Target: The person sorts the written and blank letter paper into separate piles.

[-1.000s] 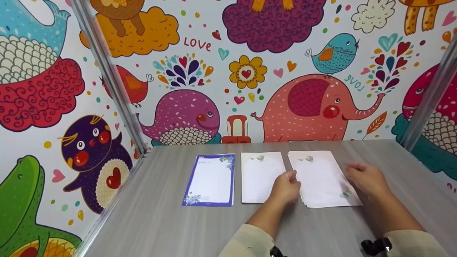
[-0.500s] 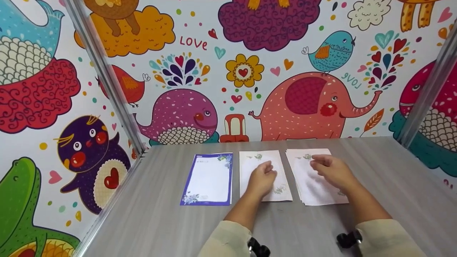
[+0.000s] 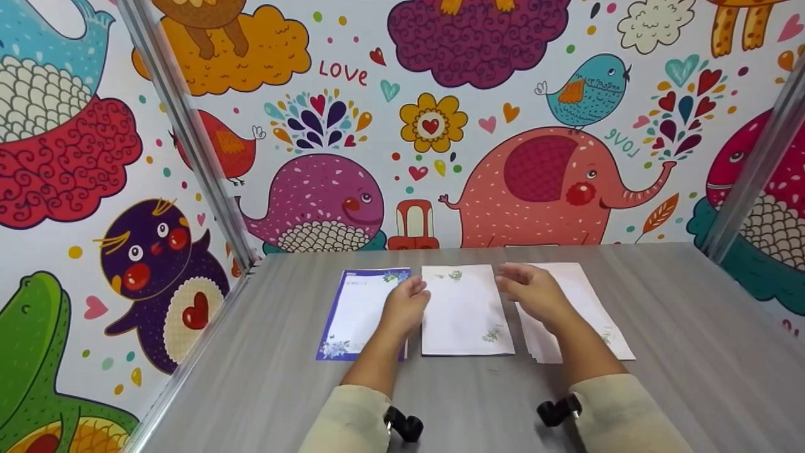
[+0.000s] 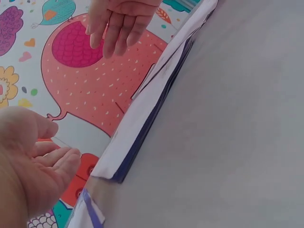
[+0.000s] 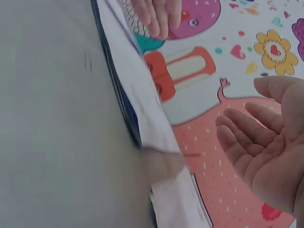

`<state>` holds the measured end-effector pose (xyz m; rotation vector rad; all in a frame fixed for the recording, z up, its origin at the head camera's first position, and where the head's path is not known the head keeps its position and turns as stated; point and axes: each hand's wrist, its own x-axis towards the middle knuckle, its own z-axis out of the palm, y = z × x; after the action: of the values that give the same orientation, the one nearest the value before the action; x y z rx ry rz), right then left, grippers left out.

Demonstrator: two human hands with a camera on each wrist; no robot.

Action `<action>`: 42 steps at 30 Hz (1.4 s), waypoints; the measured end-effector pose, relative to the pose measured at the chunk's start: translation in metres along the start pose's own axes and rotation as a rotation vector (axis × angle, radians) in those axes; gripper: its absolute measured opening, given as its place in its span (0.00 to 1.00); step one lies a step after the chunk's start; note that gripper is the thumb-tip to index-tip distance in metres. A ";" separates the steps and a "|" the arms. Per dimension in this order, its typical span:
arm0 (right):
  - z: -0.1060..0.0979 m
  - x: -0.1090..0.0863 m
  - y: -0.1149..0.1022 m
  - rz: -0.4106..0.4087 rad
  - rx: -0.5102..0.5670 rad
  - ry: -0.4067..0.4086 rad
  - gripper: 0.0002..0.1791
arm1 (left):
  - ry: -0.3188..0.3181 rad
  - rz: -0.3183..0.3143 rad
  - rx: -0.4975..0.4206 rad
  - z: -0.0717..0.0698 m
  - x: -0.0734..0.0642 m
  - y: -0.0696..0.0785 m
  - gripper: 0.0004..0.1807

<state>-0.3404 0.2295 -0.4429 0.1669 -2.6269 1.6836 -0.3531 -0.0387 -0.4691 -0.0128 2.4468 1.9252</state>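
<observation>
Purple-bordered sheet [image 3: 361, 314]: left end of the row; blue flowers at two corners; its right part is hidden by a hand in the head view.
Middle stack [image 3: 465, 308]: pale top sheet, green floral print at two corners; dark blue edge beneath, seen in both wrist views; lies flat, outline nearly even.
Pinkish stack [image 3: 588, 308]: right end of the row; several sheet edges jut unevenly at its lower left.
Table [image 3: 220, 390]: grey, streaked; bears all three lots, narrow gaps between them.
Row of paper, done (judged): three separate lots laid side by side, the middle one looking squared.
Uneven edges, remaining (judged): perhaps the pinkish stack wants evening up; whether any sheets must change place cannot be told.
Left hand [image 3: 404, 309]: holding nothing; fingers loosely bent, thumb apart; raised off the paper, just beside the middle stack's left edge in the head view.
Right hand [image 3: 536, 296]: likewise unladen, fingers relaxed; in front of the pinkish stack's left part, fingertips near the middle stack's right edge.
Middle stack, relative to grip: between the two palms, lower than both, apparently untouched.
</observation>
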 end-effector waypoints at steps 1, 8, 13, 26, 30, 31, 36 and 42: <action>0.003 0.001 -0.001 -0.006 0.000 -0.002 0.29 | -0.005 -0.009 0.000 -0.003 0.000 0.000 0.29; 0.011 0.000 0.004 -0.021 -0.162 -0.079 0.36 | -0.128 -0.063 0.107 -0.007 -0.002 -0.001 0.34; 0.017 -0.001 0.014 -0.023 -0.287 -0.206 0.42 | -0.210 -0.075 0.238 -0.007 -0.007 -0.005 0.38; 0.027 -0.005 0.020 0.050 -0.463 -0.246 0.52 | -0.198 -0.116 0.418 -0.004 -0.010 -0.007 0.47; 0.028 -0.008 0.020 0.054 -0.485 -0.268 0.52 | -0.225 -0.092 0.464 -0.004 -0.011 -0.008 0.49; 0.028 -0.008 0.020 0.048 -0.493 -0.278 0.52 | -0.234 -0.081 0.480 -0.005 -0.011 -0.008 0.49; 0.025 -0.011 0.020 0.016 -0.516 -0.315 0.46 | -0.302 -0.019 0.598 -0.006 -0.014 -0.008 0.51; 0.026 -0.011 0.019 -0.016 -0.547 -0.323 0.40 | -0.333 0.001 0.671 -0.005 -0.016 -0.006 0.51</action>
<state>-0.3302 0.2151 -0.4719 0.4744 -3.1871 0.9364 -0.3375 -0.0447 -0.4731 0.2929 2.6889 0.9192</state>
